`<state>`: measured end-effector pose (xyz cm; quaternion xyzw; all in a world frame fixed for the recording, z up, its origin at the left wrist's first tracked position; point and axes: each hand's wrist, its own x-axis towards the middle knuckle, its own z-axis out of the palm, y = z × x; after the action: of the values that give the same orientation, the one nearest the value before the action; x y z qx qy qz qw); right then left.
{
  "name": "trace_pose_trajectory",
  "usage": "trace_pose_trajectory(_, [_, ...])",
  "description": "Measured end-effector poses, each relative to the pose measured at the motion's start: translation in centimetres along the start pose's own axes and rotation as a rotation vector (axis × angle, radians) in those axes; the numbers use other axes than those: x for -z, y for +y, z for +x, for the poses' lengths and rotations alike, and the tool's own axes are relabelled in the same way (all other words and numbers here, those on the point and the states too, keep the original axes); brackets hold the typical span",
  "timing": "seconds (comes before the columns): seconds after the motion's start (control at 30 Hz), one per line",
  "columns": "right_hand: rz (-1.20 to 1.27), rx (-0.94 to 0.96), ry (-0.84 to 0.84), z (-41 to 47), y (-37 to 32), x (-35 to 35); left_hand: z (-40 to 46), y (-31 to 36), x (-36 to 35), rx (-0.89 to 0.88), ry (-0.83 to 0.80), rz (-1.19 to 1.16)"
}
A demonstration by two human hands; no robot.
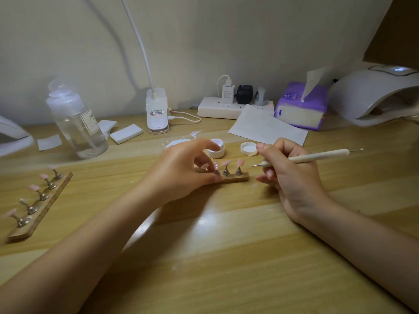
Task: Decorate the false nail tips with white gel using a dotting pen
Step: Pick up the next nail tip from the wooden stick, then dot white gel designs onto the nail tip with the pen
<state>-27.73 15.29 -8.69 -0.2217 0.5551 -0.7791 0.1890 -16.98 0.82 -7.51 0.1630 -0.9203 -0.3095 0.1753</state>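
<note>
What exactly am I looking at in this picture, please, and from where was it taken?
There is no machine: a camera worn on a person's head looks down at their two bare hands over a wooden desk. The left hand steadies a small wooden strip of stands carrying pink false nail tips. The right hand holds a dotting pen. Behind sit an open gel pot and its lid. A second strip lies at the left.

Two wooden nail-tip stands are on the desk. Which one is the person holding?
The stand in the middle, in front of the open gel pot: the left hand pinches its end. The other stand lies untouched at the far left.
</note>
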Motion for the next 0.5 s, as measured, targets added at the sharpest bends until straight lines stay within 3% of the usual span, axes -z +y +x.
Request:
trace_pose_trajectory(0.1, [-0.009,-0.011,-0.001,0.1,0.1,0.0,-0.1,0.2,0.6,0.014,-0.046,0.052])
trace_pose_trajectory(0.33, [-0.011,-0.001,0.006,0.0,0.1,-0.1,-0.5,1.5,-1.0,-0.096,0.211,0.247])
trace_pose_trajectory(0.5, [-0.015,0.000,0.002,0.0,0.0,-0.1,-0.5,1.7,-1.3,-0.095,0.200,0.268])
